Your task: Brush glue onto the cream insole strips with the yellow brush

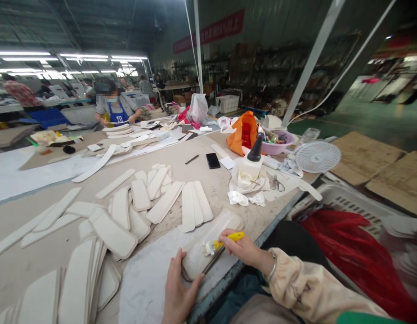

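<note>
A yellow-handled brush (228, 240) is in my right hand (245, 250), its fingers closed around the handle. White bristles rest on a long, pale piece with rounded ends (225, 222), which lies near the table's front edge. My left hand (177, 288) grips the near end of this piece, fingers on one side and thumb on the other. White paper (150, 274) lies beneath. Many cream rounded strips (114, 234) lie in loose stacks to the left, and several more are fanned out (196, 204) just beyond.
A white bottle with a black nozzle (250, 166) stands beyond my right hand, near scissors (275, 182) and crumpled tissues (238, 198). A phone (212, 161) lies mid-table. At right are a white fan (318, 157) and a basket (343, 202) with red plastic. A co-worker (117, 110) sits across.
</note>
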`<state>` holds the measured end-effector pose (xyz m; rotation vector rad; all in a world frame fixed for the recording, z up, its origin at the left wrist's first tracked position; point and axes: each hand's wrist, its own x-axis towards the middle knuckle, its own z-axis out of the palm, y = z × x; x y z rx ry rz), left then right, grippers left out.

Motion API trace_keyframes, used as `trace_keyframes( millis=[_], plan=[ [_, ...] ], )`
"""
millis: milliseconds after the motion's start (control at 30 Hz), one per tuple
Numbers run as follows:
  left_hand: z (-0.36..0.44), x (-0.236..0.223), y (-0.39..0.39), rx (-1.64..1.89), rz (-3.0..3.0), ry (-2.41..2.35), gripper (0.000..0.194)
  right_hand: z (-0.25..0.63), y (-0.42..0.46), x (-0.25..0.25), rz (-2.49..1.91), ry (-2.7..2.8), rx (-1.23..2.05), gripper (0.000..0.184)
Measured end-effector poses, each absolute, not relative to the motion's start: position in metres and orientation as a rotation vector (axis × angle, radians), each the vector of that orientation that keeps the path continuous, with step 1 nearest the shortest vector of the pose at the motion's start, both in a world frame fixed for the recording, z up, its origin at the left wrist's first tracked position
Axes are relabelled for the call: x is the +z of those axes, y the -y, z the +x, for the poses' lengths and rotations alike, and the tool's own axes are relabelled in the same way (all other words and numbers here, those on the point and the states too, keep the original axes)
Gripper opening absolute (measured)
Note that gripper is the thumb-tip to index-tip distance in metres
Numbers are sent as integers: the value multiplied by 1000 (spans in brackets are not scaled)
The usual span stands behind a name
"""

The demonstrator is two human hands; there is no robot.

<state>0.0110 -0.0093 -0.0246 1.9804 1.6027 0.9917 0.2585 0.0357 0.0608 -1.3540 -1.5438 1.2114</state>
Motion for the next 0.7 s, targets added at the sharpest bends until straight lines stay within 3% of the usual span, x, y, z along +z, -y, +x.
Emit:
trace_keyframes(
  millis=[333,467,700],
  plan=[
    [5,-34,7,949,1991,-1662,85,345,-71,72,-1540,1601,706,27],
    [5,-36,7,957,2022,-1667,82,341,-64,69,-1436,1833,462,27],
    [2,-38,6,960,2055,-1657,81,295,-32,66,-1161,2380,358,25]
  ],
)
